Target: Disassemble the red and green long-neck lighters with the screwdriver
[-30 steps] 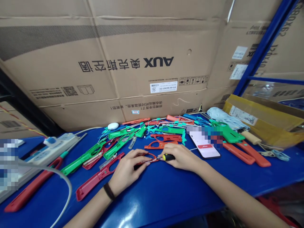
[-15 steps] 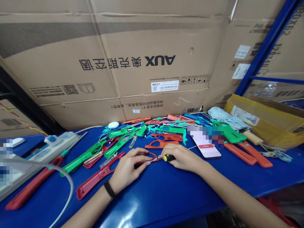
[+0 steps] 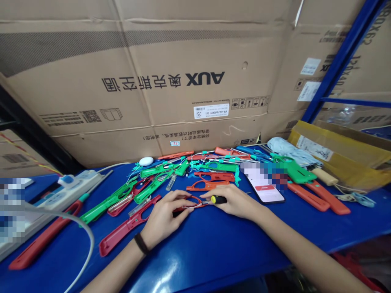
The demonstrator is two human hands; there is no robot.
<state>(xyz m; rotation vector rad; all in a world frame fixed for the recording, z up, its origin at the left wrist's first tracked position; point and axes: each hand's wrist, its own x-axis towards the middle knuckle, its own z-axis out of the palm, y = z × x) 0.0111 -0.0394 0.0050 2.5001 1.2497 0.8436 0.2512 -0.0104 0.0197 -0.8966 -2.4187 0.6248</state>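
My left hand [image 3: 166, 212] is closed on a red lighter casing [image 3: 197, 200], its fingers and thumb pinching it just above the blue table. A thin white wire runs along the casing, partly hidden by the fingers. At the casing's right end, the fingertips of my right hand [image 3: 236, 204] are close to a short metal piece [image 3: 204, 202]. That same hand is closed on a screwdriver [image 3: 218, 199] with a black and yellow handle, its thin shaft pointing away to the right. Behind the hands lie two orange casing halves [image 3: 210, 186].
Several green and red lighter casings [image 3: 130, 226] lie left and behind. A phone [image 3: 265, 188] rests right, near orange-handled lighters [image 3: 328, 197] and a yellow-taped box [image 3: 342, 156]. A power strip [image 3: 55, 199] and white cable [image 3: 90, 240] occupy the left. Cardboard [image 3: 171, 49] stands behind.
The screwdriver has turned slightly in my right hand; its shaft now points lower and farther right. My left hand and the red casing stay nearly in place.
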